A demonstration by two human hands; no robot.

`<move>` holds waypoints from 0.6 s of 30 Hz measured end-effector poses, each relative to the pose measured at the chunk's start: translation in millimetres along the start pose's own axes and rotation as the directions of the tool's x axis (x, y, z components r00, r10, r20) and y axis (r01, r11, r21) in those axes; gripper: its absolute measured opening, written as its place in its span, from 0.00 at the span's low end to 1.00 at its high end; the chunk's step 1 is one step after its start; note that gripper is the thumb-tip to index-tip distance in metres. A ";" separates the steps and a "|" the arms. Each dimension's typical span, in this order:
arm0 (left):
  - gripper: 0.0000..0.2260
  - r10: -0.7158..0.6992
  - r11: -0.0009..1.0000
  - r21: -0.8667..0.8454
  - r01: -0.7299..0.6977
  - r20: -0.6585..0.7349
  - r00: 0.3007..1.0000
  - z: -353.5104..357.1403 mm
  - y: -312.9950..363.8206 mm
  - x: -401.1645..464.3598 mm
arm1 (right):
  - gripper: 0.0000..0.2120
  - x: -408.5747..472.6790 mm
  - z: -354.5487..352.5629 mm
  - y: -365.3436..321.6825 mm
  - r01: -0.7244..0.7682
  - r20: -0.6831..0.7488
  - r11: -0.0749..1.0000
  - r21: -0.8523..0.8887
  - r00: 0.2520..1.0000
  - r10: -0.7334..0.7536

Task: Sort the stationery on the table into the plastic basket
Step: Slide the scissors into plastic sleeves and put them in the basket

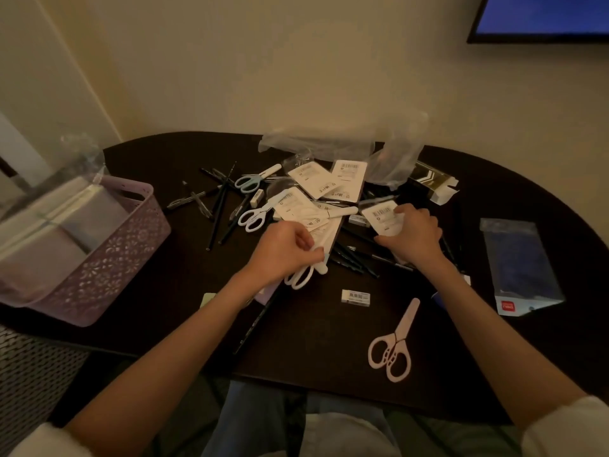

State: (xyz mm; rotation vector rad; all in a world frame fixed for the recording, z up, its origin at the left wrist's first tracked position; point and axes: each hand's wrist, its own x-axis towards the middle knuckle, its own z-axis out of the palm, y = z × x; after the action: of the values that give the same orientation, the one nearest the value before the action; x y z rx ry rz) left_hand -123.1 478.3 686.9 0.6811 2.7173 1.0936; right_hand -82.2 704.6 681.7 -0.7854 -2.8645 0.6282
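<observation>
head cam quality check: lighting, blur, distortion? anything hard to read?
Head view: dim, warm light; black pens nearly vanish against the dark table. The basket at the left edge is smeared and soft. Wide-angle bend curves the table edge. White cards and the screen are the brightest areas. Left hand and right hand are fairly sharp; print on the cards is unreadable.

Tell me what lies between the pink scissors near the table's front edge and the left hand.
In the head view, only a small white eraser lies between the pink scissors and the left hand; otherwise bare dark table.
</observation>
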 end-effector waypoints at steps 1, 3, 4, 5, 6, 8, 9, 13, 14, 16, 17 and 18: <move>0.06 -0.018 0.996 -0.082 0.017 -0.012 1.000 -5.5 1.0 5.4 | 0.36 1.8 -1.2 -5.2 0.023 -0.024 0.999 0.025 0.999 -0.023; 0.05 -0.038 0.970 -0.242 0.024 -0.054 0.998 -16.3 3.4 18.0 | 0.36 7.3 -3.1 -20.6 0.093 -0.074 0.991 0.099 0.994 -0.086; 0.04 -0.049 0.949 -0.314 0.017 -0.094 0.994 -21.4 4.1 24.9 | 0.36 10.8 -3.5 -30.5 0.131 -0.094 0.979 0.158 0.989 -0.117; 0.03 -0.067 0.925 -0.381 0.007 -0.144 0.987 -25.7 4.6 32.2 | 0.35 14.0 -3.8 -41.2 0.168 -0.113 0.960 0.223 0.983 -0.145; 0.03 -0.092 0.896 -0.444 -0.004 -0.194 0.977 -29.6 5.4 39.7 | 0.34 18.1 -3.5 -52.1 0.205 -0.136 0.938 0.279 0.976 -0.172; 0.04 -0.145 0.830 -0.557 -0.036 -0.278 0.950 -35.9 9.0 55.7 | 0.33 27.0 -4.0 -73.5 0.275 -0.183 0.897 0.345 0.957 -0.224; 0.05 -0.168 0.802 -0.595 -0.057 -0.316 0.934 -39.0 10.7 63.4 | 0.33 30.3 -4.8 -82.7 0.304 -0.202 0.878 0.369 0.948 -0.244; 0.13 -0.181 0.711 -0.677 -0.190 -0.437 0.881 -53.5 19.2 86.3 | 0.31 37.5 -7.1 -109.6 0.379 -0.280 0.824 0.421 0.918 -0.280; 0.16 -0.157 0.707 -0.667 -0.237 -0.475 0.866 -58.1 22.1 89.7 | 0.31 38.6 -7.6 -114.4 0.397 -0.293 0.816 0.420 0.911 -0.292; 0.16 -0.110 0.784 -0.560 -0.269 -0.552 0.827 -65.8 23.6 98.7 | 0.29 39.1 -8.5 -121.7 0.443 -0.297 0.801 0.402 0.891 -0.344; 0.13 -0.100 0.832 -0.494 -0.253 -0.583 0.806 -69.4 21.9 104.8 | 0.29 39.7 -9.0 -125.1 0.470 -0.292 0.790 0.394 0.879 -0.378; 0.10 -0.111 0.858 -0.461 -0.226 -0.597 0.794 -73.2 17.4 110.1 | 0.28 40.1 -9.8 -127.9 0.491 -0.284 0.776 0.397 0.869 -0.405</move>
State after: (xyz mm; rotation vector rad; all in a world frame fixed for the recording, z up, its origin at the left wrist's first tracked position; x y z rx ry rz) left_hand -235.6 493.9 756.7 0.3575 2.6259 2.2865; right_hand -174.2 628.6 743.7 -0.0655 -2.4337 1.0335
